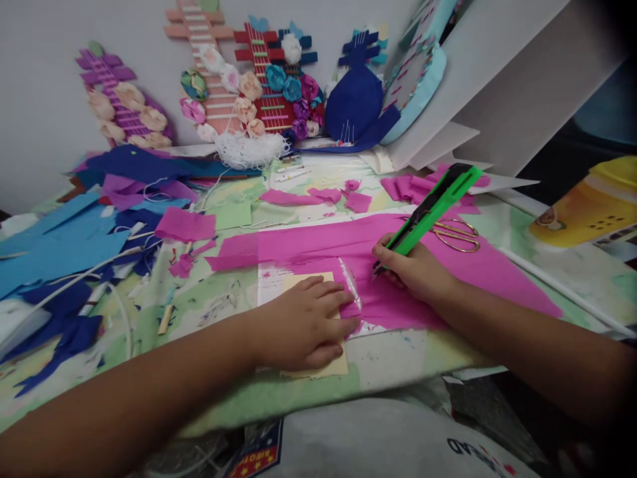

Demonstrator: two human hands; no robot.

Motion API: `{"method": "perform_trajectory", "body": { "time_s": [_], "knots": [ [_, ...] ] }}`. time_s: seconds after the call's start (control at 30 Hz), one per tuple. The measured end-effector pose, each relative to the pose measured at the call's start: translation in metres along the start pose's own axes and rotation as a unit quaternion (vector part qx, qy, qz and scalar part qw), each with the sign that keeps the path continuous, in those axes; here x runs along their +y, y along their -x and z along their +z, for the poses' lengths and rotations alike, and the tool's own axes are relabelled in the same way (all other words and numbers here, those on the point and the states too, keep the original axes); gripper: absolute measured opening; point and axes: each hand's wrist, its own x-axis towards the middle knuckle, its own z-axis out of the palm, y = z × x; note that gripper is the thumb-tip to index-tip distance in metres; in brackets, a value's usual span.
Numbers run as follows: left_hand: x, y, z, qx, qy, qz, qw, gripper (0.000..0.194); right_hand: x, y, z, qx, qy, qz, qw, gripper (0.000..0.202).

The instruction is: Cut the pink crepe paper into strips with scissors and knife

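Note:
In my right hand (421,272) is a green utility knife (432,209), gripped low near its tip, which points down at the pink crepe paper (308,242). The paper lies over a white sheet (269,292), and a curved white slit shows in it between my hands. My left hand (306,322) rests flat with fingers spread, pressing on a cream card (338,365) and the edge of the pink paper. Gold-handled scissors (458,236) lie on the pink paper, just past my right hand.
Blue fabric or paper scraps (64,232) and cables crowd the left side. Guitar-shaped decorations (355,99) with paper flowers lean against the wall. White string (251,149) is heaped below them. A yellow cup (590,199) stands at the right, near a white rod (562,289).

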Motion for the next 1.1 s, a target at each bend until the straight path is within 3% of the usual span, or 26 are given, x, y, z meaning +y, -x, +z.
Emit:
{"method": "perform_trajectory", "body": {
  "time_s": [0.17,0.43,0.57,0.63,0.8,0.9,1.0,1.1],
  "knots": [
    [0.001,0.001,0.002,0.007,0.002,0.002,1.000,0.036,-0.002,0.002,-0.001,-0.033,0.028,-0.033,0.998,0.028],
    [0.007,-0.002,-0.006,0.026,0.020,0.007,0.999,0.041,-0.018,0.008,-0.014,-0.085,0.036,-0.005,0.996,0.028],
    [0.007,-0.001,-0.008,0.001,-0.007,-0.031,0.999,0.042,-0.029,0.010,-0.024,-0.055,0.034,0.015,0.998,0.031],
    [0.007,0.000,-0.007,-0.007,-0.014,-0.034,0.999,0.041,-0.030,0.011,-0.019,-0.030,-0.007,0.020,0.999,0.032],
    [0.007,0.000,0.003,0.030,-0.011,-0.014,0.999,0.040,-0.022,0.023,0.013,-0.043,-0.091,0.033,0.994,0.034],
    [0.005,-0.001,0.007,0.041,0.008,0.012,0.999,0.046,-0.016,0.033,0.023,-0.059,-0.022,0.021,0.998,0.032],
    [0.002,-0.002,0.008,0.037,0.022,0.027,0.999,0.043,-0.013,0.039,0.023,-0.117,0.057,-0.022,0.991,0.029],
    [0.002,-0.002,0.007,0.039,0.018,0.032,0.999,0.041,-0.011,0.041,0.021,-0.130,0.084,-0.058,0.986,0.026]
  ]
}}
